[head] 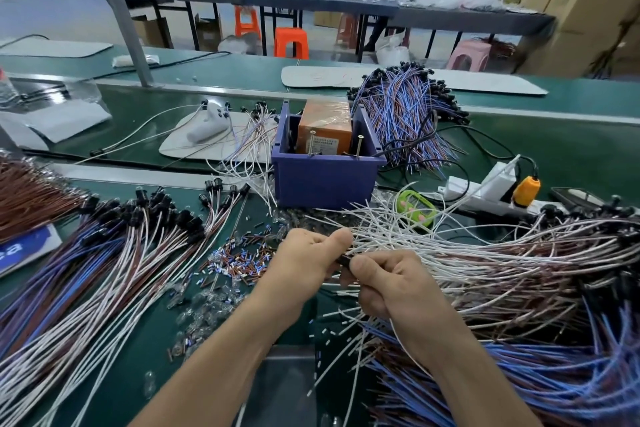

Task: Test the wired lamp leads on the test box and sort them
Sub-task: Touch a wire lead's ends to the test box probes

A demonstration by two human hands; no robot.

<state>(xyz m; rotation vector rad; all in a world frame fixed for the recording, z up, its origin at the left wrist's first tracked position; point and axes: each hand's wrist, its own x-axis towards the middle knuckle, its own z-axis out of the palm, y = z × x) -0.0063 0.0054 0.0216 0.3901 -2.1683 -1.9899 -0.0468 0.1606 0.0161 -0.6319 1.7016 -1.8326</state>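
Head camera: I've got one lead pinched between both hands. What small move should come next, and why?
Probably lift the lead clear of the tangled pile on the right and carry it toward the test box. The left hand and right hand both pinch its black holder down at the pile's edge, and nothing touches the box's two upright pins.

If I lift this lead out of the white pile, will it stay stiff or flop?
Likely floppy: the white leads bend and droop across the pile. Probably snags, since they lie crisscrossed. Seems light: left hand and right hand only pinch the lead.
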